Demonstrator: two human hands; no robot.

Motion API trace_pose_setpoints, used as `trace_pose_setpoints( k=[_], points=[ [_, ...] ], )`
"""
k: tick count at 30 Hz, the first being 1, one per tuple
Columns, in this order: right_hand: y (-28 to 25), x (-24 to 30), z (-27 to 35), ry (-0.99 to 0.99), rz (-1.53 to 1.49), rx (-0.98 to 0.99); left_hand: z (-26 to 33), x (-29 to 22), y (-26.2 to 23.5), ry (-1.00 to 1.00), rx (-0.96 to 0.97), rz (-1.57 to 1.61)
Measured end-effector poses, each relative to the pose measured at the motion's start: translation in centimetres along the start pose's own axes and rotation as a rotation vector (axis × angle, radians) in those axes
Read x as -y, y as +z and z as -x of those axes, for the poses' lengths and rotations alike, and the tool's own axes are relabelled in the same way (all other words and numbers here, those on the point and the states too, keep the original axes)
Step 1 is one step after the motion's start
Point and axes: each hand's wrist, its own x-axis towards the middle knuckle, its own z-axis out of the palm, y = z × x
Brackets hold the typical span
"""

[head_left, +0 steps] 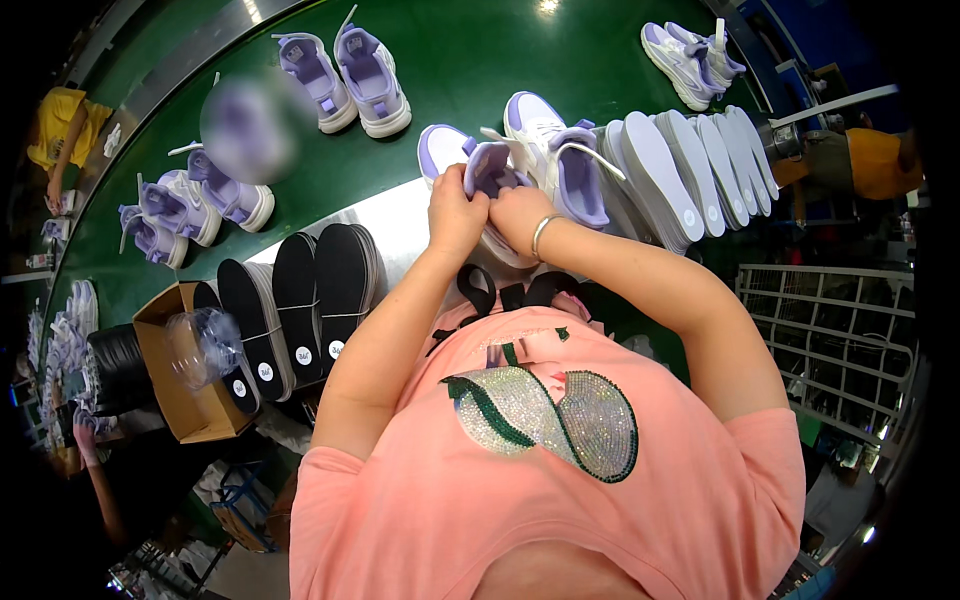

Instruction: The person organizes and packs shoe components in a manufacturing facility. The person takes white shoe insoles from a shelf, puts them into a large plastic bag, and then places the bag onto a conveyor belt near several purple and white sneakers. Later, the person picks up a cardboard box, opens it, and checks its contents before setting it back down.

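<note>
A white and lilac sneaker (440, 152) sits in front of me with its heel toward me. My left hand (458, 215) is closed on the left side of its collar, thumb and fingers at the padded edge. My right hand (522, 215), with a bangle at the wrist, is curled at the right side of the same opening; its fingertips are partly hidden inside. The matching sneaker (580, 185) stands just right, its lace lying loose over the collar. Stacks of pale insoles (655, 170) lie beyond it, and bundled black insoles (295, 300) lie at my left.
More lilac sneakers stand on the green belt (480, 55): a pair (345, 80) at the back, several (185, 210) at left, another pair (690, 65) at far right. A cardboard box (190, 420) and wire rack (830, 340) flank me. A person in yellow (65, 130) works at far left.
</note>
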Motion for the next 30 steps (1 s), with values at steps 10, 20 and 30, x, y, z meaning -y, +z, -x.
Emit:
trace_pose_setpoints(
  k=[10,20,30],
  points=[
    [-3.0,0.4,-2.9,0.002,0.166,0.538,-0.5,0.3,0.3,0.059,0.014,0.006],
    [-2.4,-1.2,-1.2,-0.086,0.153,0.549,-0.4,-0.7,1.1,0.122,-0.016,-0.068],
    [-0.6,-2.9,2.3,-0.002,-0.224,0.399,-0.2,0.1,2.1,0.101,-0.008,-0.001]
  ],
)
